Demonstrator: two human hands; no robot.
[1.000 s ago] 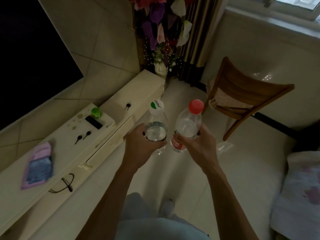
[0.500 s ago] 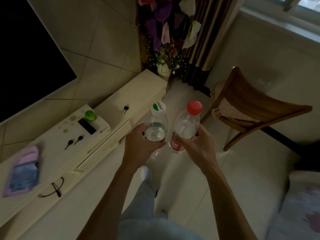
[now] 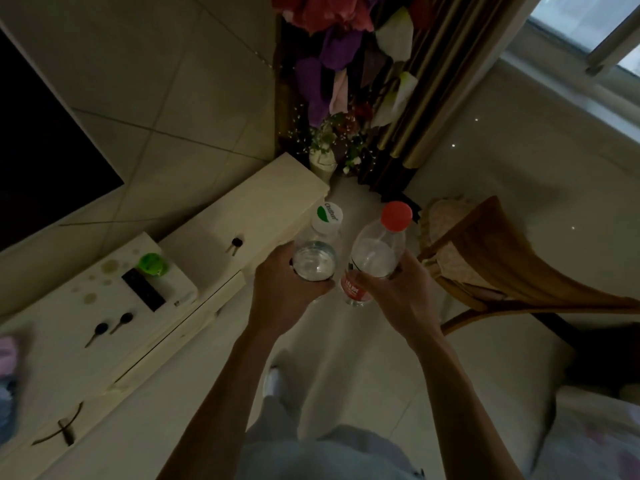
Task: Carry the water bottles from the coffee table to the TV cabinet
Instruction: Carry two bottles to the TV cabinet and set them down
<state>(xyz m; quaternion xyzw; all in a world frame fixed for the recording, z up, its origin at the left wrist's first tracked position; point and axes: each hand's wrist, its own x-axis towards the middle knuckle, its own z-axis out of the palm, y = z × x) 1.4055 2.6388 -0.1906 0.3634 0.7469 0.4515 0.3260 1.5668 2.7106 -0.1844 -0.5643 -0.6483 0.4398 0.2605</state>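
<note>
Head view, the only one. The person is standing on a tiled floor with both arms reaching up the middle of the frame. The left hand is gripping the white-cap bottle round its body, fingers curled tight on it. The right hand is gripping the red-cap bottle low down, fingers and thumb wrapping round the label. Both bottles are being held upright in the air at frame centre, just beside each other; whether they are touching I cannot tell. The cabinet is running from lower left to centre. The white-cap bottle is overlapping its near edge in the picture, but neither bottle is resting on it. Judgement: carrying phase, placing not yet done. Risks: keys are lying on the top just left of the hands and a box is sitting further left, so a bottle set down on either could tip. The bottles could knock together if lowered at once. The chair is standing close at right and could catch an elbow.
</note>
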